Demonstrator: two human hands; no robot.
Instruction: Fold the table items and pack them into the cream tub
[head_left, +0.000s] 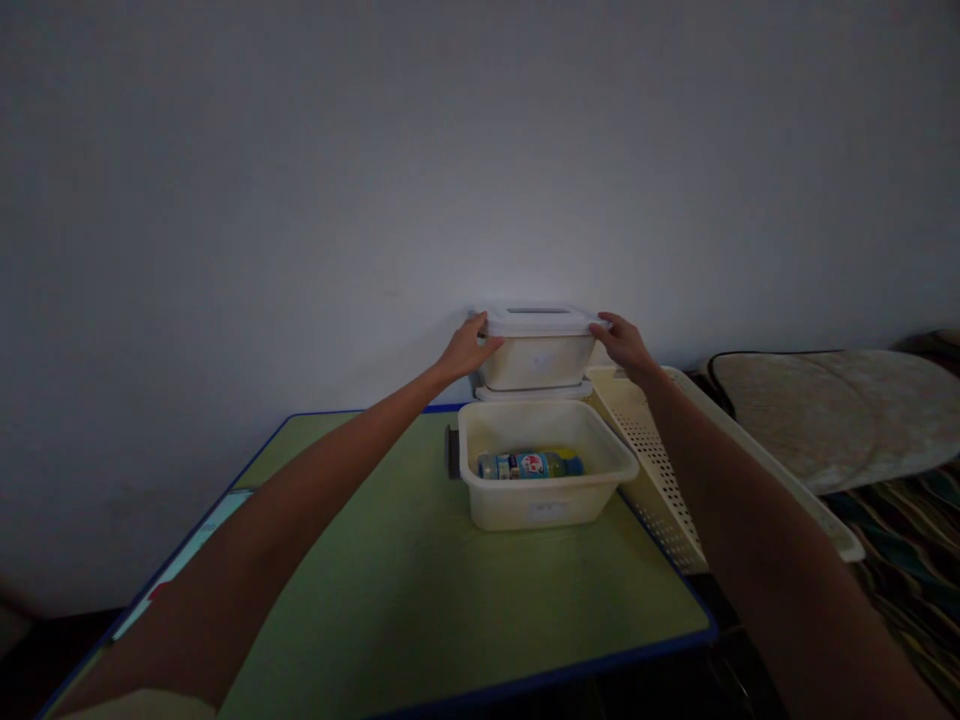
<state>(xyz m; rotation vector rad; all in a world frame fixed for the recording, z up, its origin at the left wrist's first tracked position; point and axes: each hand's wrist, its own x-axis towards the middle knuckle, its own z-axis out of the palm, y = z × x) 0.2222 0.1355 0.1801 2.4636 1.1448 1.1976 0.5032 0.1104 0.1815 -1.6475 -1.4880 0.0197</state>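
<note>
A lidded white storage box (537,360) sits at the back of the table, close to the wall, on top of another white lid (534,393). My left hand (469,348) grips the left end of the box at its lid rim, with the thumb on the front side. At the right end, my right hand (624,343) closes on the rim in the same way. Nearer to me stands an uncovered cream plastic bin (546,510). Inside it lies a bottle (531,465) with a blue, red and white label; something yellow shows behind it.
The green table (405,560) has a blue edge. To the right is a long cream basket (656,460) with holes in its side. A beige cushion (840,410) lies on striped cloth (892,560) farther right. A pale flat item (187,550) lies at the left edge.
</note>
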